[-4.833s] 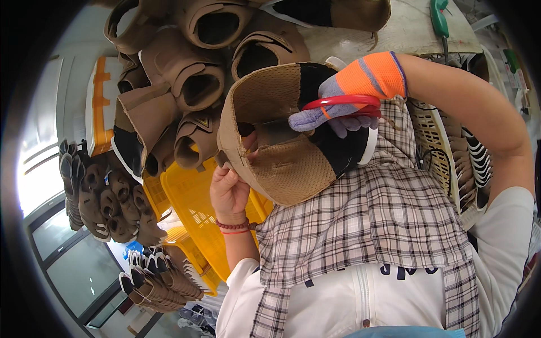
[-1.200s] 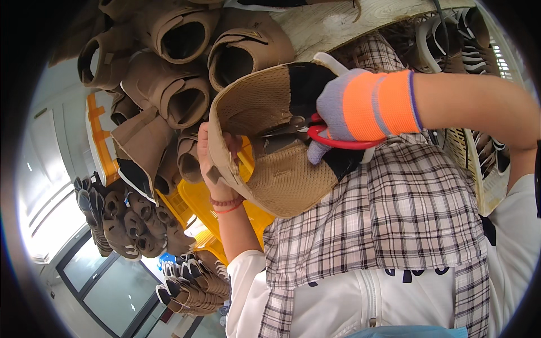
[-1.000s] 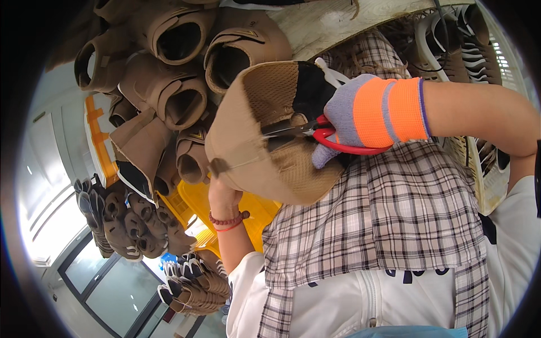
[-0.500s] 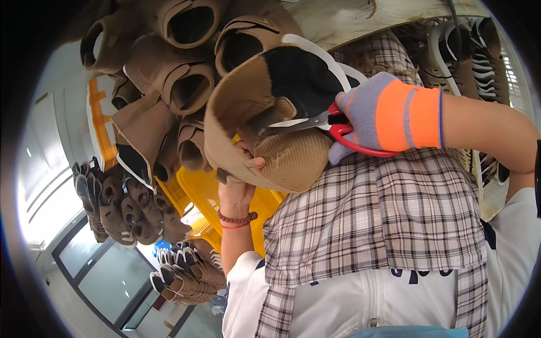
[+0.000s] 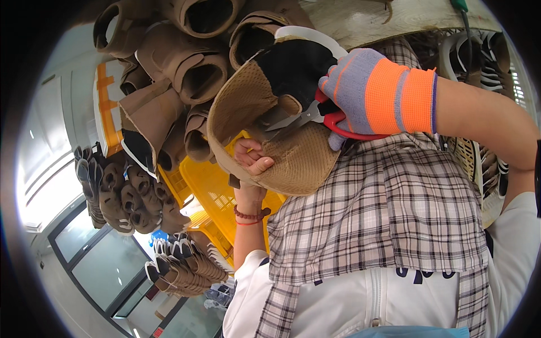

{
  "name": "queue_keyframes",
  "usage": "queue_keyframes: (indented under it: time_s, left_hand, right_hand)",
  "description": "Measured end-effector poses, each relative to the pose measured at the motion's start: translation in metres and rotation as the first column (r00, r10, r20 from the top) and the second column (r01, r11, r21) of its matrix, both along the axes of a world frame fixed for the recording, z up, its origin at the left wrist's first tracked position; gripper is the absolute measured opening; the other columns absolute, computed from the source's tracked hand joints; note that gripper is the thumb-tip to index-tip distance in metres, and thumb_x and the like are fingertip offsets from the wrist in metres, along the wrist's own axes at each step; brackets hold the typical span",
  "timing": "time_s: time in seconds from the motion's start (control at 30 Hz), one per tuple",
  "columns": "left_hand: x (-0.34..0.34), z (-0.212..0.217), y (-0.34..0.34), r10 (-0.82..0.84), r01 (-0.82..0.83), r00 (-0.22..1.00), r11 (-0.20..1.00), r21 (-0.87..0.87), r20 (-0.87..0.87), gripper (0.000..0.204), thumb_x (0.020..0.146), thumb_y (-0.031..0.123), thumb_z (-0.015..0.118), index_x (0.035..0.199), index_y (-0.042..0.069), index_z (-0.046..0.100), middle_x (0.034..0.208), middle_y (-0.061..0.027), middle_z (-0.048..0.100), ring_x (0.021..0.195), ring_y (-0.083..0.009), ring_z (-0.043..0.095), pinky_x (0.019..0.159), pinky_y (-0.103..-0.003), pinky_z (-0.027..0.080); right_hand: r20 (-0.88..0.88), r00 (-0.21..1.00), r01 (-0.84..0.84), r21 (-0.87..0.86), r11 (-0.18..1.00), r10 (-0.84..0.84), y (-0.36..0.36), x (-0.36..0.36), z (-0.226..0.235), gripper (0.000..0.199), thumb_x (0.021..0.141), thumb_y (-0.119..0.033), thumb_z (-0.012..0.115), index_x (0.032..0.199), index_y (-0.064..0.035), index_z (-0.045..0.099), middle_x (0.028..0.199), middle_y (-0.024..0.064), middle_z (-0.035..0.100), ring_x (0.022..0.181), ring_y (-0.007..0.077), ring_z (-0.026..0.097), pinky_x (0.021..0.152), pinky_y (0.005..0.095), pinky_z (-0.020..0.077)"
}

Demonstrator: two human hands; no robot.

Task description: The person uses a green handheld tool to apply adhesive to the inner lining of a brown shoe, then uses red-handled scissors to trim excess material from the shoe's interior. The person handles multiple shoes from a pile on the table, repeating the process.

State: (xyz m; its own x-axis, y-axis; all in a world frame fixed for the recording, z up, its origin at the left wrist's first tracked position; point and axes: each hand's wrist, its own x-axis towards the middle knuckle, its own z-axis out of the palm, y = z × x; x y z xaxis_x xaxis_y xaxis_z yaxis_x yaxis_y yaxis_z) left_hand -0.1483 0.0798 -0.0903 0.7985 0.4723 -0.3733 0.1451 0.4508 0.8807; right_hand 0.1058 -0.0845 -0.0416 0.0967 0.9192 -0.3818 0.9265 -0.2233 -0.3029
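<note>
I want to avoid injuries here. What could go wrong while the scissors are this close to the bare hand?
1. The scissors point toward the bare left hand holding the shoe upper; a slip could cut its fingers.
2. The blades could cut the tan mesh itself.

Left hand (image 5: 253,158): bare, fingers curled inward, thumb and fingertips pinched closed in a grip. Wrist bent, forearm running down toward the lower edge, near vertical. Right hand (image 5: 369,96): covered by a grey-violet knit glove with an orange cuff, fingers closed tight in a grip. Right forearm bare, entering from the right side, elbow bent downward. Hands near each other, not touching.
</note>
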Motion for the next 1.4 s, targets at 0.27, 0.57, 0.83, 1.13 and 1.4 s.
queue_keyframes:
  time_s: [0.27, 0.57, 0.83, 1.13, 1.4]
  left_hand:
    - [-0.007, 0.000, -0.008, 0.094, -0.095, 0.990, 0.996, 0.002, -0.103, 0.035, 0.077, -0.004, 0.067, 0.109, -0.004, 0.055, 0.099, -0.0132, 0.064, 0.087, -0.0193, 0.063, 0.082, -0.030, 0.052]
    - [-0.002, -0.007, -0.008, 0.063, -0.069, 0.997, 0.980, -0.187, -0.039, 0.030, 0.076, -0.004, 0.068, 0.105, -0.003, 0.061, 0.104, -0.0145, 0.066, 0.093, -0.0220, 0.064, 0.086, -0.032, 0.051]
    - [0.000, -0.011, -0.011, 0.100, -0.105, 0.994, 0.963, -0.247, -0.031, 0.030, 0.075, -0.005, 0.066, 0.105, -0.002, 0.063, 0.102, -0.0149, 0.067, 0.091, -0.0230, 0.065, 0.085, -0.034, 0.052]
    - [0.001, -0.010, -0.014, 0.070, -0.079, 0.997, 0.962, -0.261, -0.042, 0.029, 0.076, -0.003, 0.066, 0.105, -0.002, 0.062, 0.101, -0.0144, 0.067, 0.089, -0.0225, 0.065, 0.084, -0.034, 0.053]
    - [0.003, -0.006, -0.014, 0.053, -0.069, 0.997, 0.958, -0.277, -0.062, 0.031, 0.076, -0.002, 0.068, 0.105, -0.002, 0.061, 0.101, -0.0123, 0.066, 0.093, -0.0217, 0.063, 0.086, -0.034, 0.051]
  right_hand:
    - [-0.029, 0.999, -0.043, -0.068, 0.997, 0.041, 0.003, 0.000, 0.001, 0.048, 0.070, -0.042, 0.072, 0.098, -0.0035, 0.064, 0.081, 0.0100, 0.065, 0.074, 0.0248, 0.066, 0.062, 0.0333, 0.0527]
    - [-0.079, 0.997, -0.031, -0.095, 0.995, 0.024, 0.002, -0.006, 0.002, 0.056, 0.070, -0.053, 0.071, 0.096, -0.0036, 0.065, 0.078, 0.0098, 0.066, 0.075, 0.0255, 0.066, 0.064, 0.0339, 0.0532]
    - [-0.124, 0.991, -0.065, -0.124, 0.990, 0.049, 0.005, -0.008, 0.007, 0.082, 0.057, -0.074, 0.067, 0.097, -0.0022, 0.064, 0.076, 0.0105, 0.066, 0.073, 0.0262, 0.067, 0.062, 0.0348, 0.0535]
    - [-0.137, 0.989, -0.075, -0.086, 0.994, 0.063, -0.001, -0.010, 0.008, 0.077, 0.061, -0.071, 0.067, 0.096, -0.0025, 0.064, 0.070, 0.0105, 0.065, 0.067, 0.0264, 0.067, 0.059, 0.0351, 0.0526]
    - [-0.190, 0.974, 0.126, -0.011, 0.992, -0.126, -0.017, -0.010, -0.001, 0.052, 0.075, -0.052, 0.066, 0.094, -0.0039, 0.064, 0.067, 0.0120, 0.064, 0.066, 0.0278, 0.066, 0.058, 0.0345, 0.0518]
